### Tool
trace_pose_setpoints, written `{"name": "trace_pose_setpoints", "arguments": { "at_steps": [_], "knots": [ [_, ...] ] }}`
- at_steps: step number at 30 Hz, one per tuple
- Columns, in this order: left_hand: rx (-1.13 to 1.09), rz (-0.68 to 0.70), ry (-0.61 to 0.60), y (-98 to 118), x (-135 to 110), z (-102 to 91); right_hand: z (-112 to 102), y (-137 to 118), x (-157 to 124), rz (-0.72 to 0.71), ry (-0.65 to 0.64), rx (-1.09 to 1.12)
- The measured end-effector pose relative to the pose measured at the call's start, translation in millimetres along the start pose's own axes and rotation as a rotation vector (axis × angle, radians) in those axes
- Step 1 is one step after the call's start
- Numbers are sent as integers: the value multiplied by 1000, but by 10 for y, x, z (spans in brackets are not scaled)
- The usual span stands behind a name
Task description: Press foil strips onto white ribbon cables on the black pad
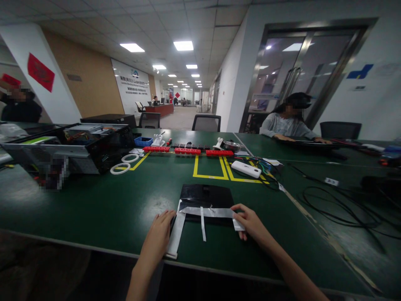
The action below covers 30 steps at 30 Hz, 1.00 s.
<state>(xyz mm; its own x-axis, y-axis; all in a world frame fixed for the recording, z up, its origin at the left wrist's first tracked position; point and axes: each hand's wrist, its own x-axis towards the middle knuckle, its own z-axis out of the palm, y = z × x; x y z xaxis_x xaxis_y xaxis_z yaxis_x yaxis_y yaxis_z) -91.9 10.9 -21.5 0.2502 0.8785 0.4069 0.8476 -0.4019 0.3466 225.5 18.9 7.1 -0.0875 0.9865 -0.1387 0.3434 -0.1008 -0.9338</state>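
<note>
A pale grey flat ribbon cable [216, 212] lies across the front of a glossy black panel [205, 194] on the green table. At the left it folds over, and one length runs down toward the table's front edge. Beside that length is my left hand [160, 232], its fingers bent and close together, with a small dark part at the fingertips that I cannot make out. My right hand [249, 223] is closed on the cable's right end, where a folded white piece shows under the fingers. A narrow pale strip [203, 225] hangs from the cable's middle.
An open computer case [94, 152] stands at the left, near two white rings [120, 168]. Red trays [188, 151] line the back. At the right are a white device [246, 169] and looped black cables [335, 209]. A person [291, 121] sits across the table.
</note>
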Motion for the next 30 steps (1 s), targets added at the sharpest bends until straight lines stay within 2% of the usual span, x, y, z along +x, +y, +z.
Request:
{"name": "trace_pose_setpoints", "arguments": {
  "at_steps": [3,6,9,12,19,30],
  "knots": [
    [75,67,31,183,58,-39,0,-24,-16,-3,12,-20],
    [132,172,33,475,135,-41,9,-64,-38,5,20,-26],
    [183,227,16,744,207,28,19,-88,-49,16,27,-32],
    [198,243,-22,886,251,146,18,-83,-46,31,37,-48],
    [174,224,-110,897,269,329,-4,7,-16,-29,30,-38],
    [118,210,-235,848,299,287,23,-22,-29,-16,57,-59]
  ]
}}
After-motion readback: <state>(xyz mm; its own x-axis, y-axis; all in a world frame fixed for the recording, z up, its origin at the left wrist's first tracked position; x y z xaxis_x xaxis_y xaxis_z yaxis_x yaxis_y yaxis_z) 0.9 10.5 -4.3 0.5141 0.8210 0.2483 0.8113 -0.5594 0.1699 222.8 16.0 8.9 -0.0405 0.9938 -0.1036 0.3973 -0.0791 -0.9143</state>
